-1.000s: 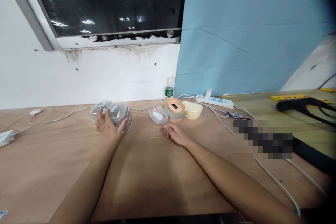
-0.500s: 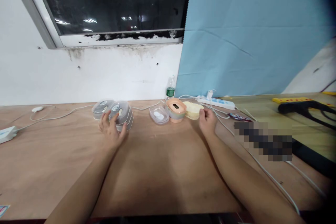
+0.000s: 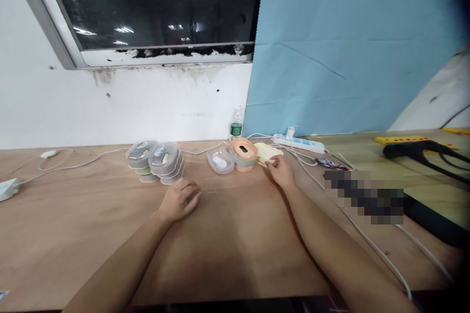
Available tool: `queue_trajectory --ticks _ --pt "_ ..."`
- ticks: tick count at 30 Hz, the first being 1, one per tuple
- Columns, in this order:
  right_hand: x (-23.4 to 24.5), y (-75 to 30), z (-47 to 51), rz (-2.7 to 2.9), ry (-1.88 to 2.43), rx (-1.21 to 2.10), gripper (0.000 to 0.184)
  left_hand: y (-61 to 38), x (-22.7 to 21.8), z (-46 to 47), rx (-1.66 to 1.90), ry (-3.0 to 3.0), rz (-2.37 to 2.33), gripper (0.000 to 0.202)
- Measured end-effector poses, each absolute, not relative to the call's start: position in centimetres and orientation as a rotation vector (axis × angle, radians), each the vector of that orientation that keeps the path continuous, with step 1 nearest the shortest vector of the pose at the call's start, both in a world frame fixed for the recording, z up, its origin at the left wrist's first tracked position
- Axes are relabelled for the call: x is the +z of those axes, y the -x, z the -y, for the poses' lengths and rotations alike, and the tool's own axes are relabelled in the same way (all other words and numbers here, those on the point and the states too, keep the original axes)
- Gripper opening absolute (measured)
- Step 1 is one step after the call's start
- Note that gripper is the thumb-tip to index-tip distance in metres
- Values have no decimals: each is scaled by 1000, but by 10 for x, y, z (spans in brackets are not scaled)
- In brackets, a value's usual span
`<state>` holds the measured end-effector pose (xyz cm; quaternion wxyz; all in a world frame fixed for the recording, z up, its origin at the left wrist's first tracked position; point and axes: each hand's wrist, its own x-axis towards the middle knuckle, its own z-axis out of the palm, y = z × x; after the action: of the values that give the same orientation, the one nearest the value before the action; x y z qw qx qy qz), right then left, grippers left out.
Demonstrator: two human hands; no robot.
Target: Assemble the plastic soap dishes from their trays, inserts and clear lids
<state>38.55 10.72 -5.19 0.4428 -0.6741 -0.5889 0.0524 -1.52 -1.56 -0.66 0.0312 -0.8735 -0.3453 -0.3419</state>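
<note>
On the wooden table, my left hand rests palm down with its fingers curled together and no object showing in it. It lies just in front of two stacks of grey, clear-lidded containers, the nearer stack and the farther stack. My right hand pinches the near right edge of the pale yellow scalloped sheets, which lie flat beside an orange-lidded container. Left of that container is a clear plastic lid with a white centre.
A plastic bottle with a green label stands against the wall. A white power strip and cables run along the back and right. Black-handled gear and a blurred patch are at the right.
My left hand has drawn back from the grey containers, toward me and to the right, and its spread fingers have curled in. My right hand has moved slightly toward me along the yellow edge.
</note>
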Motion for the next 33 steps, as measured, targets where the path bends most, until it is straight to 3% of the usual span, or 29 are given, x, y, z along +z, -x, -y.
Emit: queue_trajectory --ticks 12,19,21,27,30,33 --pt "-32 -354 -85 1127 1306 -6 30 20 -6 15 -1052 2710 1143 20" --pt "-32 -286 -39 1914 1150 199 23 20 -12 16 -1070 2721 1216 76" --pt "-30 -270 -29 2063 1102 277 25 21 -14 16 -1082 2748 1165 82" --pt "-25 -260 -27 2052 1124 323 38 16 -13 20 -1144 2742 1205 62" --pt "-23 -265 -34 2125 1183 417 45 12 -10 21 -1041 2795 1307 57" --pt "-24 -272 -42 2141 1241 464 42 11 -6 19 -888 2885 1331 39"
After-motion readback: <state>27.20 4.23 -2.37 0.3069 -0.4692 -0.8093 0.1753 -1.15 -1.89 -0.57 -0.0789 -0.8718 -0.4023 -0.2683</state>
